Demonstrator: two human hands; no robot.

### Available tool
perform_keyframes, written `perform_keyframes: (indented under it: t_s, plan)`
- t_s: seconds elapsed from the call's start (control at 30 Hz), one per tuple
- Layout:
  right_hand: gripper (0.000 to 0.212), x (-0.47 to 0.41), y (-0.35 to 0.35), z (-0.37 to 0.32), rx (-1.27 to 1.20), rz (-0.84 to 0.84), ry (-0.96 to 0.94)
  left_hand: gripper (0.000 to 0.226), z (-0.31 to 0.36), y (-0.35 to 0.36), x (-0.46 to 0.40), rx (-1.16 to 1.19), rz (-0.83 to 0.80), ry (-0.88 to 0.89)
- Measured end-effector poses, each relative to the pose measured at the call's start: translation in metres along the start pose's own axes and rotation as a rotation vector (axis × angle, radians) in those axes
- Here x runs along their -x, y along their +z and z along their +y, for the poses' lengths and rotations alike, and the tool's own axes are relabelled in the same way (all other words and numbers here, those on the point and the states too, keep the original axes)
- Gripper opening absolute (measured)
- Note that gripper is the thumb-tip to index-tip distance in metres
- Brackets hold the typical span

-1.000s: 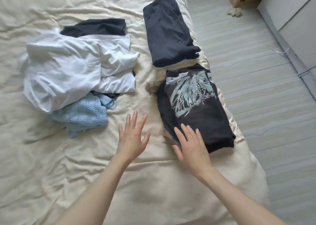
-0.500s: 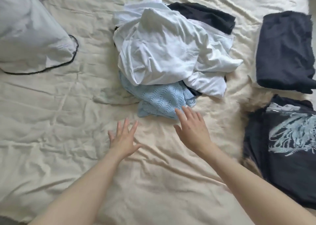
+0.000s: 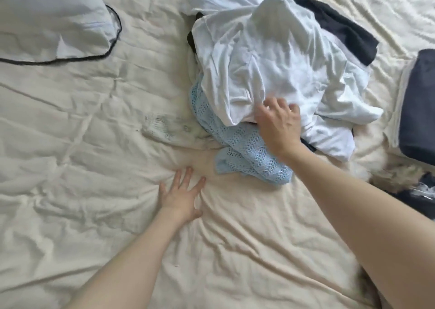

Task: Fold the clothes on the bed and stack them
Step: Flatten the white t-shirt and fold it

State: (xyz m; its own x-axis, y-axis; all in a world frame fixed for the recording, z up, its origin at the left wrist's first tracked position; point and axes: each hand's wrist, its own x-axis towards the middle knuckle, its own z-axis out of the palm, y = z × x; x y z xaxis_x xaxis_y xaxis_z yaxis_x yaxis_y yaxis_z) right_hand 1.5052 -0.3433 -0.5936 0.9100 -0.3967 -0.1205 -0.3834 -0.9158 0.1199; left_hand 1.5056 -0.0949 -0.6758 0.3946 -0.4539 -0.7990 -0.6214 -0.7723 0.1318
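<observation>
A: What lies around the pile?

B: A white pillow (image 3: pixel 49 19) with dark piping sits at the upper left of the cream bed sheet (image 3: pixel 70 167). At the right edge is a folded dark garment (image 3: pixel 419 111), and below it, partly cut off, a black printed shirt (image 3: pixel 419 195).

A: And the heap itself?

B: A crumpled white shirt (image 3: pixel 270 57) is on top, covering most of a light blue knit (image 3: pixel 247 153) that pokes out toward the person. A dark piece (image 3: pixel 341 28) shows behind.

A: The hands?

B: The right hand (image 3: pixel 280 123) lies on the white shirt's near edge, fingers curled into the cloth, blurred. The left hand (image 3: pixel 181 195) is flat on the sheet, fingers spread, holding nothing.
</observation>
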Motion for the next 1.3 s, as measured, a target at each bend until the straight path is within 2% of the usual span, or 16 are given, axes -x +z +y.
perform_keyframes:
  t_s: [0.07, 0.17, 0.33, 0.37, 0.47, 0.57, 0.73, 0.8, 0.87, 0.93, 1.0, 1.03, 1.1, 1.17, 1.23, 1.3]
  plan:
    - [0.022, 0.004, -0.004, 0.001, -0.021, 0.029, -0.036, 0.090, -0.004, -0.004, 0.001, 0.021, -0.035, 0.017]
    - [0.018, 0.014, -0.015, -0.002, -0.042, 0.000, -0.063, 0.086, -0.003, -0.008, 0.006, 0.046, -0.041, 0.019]
    - [0.062, -0.009, -0.029, -0.030, 0.056, -0.064, -0.190, 0.085, -0.005, -0.014, 0.007, 0.037, -0.025, 0.035]
    - [0.061, -0.013, -0.027, -0.039, 0.088, -0.079, -0.211, 0.087, -0.007, -0.014, 0.007, 0.032, -0.041, 0.050]
    - [0.030, -0.017, -0.018, -0.054, 0.107, -0.050, -0.187, 0.094, -0.015, -0.009, 0.003, 0.058, -0.061, 0.081]
    - [0.023, -0.017, -0.013, -0.055, -0.086, 0.011, -0.109, 0.095, -0.021, -0.005, -0.005, 0.083, -0.060, 0.106]
    - [0.017, 0.017, -0.034, -0.060, -0.729, 0.054, 0.086, 0.082, -0.023, -0.014, -0.005, 0.155, -0.086, 0.115]
    - [0.015, 0.043, -0.047, -0.053, -0.872, 0.011, 0.165, 0.062, -0.023, -0.029, 0.007, 0.350, -0.061, 0.138]
    - [0.014, 0.067, -0.061, -0.044, -0.970, -0.081, 0.224, 0.045, -0.021, -0.049, 0.028, 0.701, 0.046, 0.094]
    - [0.014, 0.090, -0.078, -0.037, -1.058, -0.165, 0.246, 0.042, -0.016, -0.075, 0.056, 1.089, 0.128, 0.005]
    - [0.013, 0.110, -0.097, -0.032, -1.139, -0.214, 0.243, 0.044, -0.002, -0.105, 0.087, 1.540, 0.030, -0.019]
    - [0.013, 0.120, -0.107, -0.031, -1.150, -0.225, 0.241, 0.046, 0.008, -0.120, 0.102, 1.657, -0.014, 0.032]
    - [0.011, 0.139, -0.129, -0.029, -1.168, -0.197, 0.252, 0.044, 0.032, -0.142, 0.132, 1.672, -0.015, 0.149]
    - [0.009, 0.154, -0.152, -0.025, -1.215, -0.121, 0.256, 0.037, 0.057, -0.157, 0.162, 1.719, 0.078, 0.147]
    - [0.008, 0.165, -0.179, -0.019, -1.227, -0.049, 0.229, 0.030, 0.071, -0.168, 0.190, 1.741, 0.212, 0.148]
    - [0.007, 0.175, -0.209, -0.013, -1.226, 0.000, 0.186, 0.018, 0.075, -0.177, 0.221, 1.582, 0.408, 0.191]
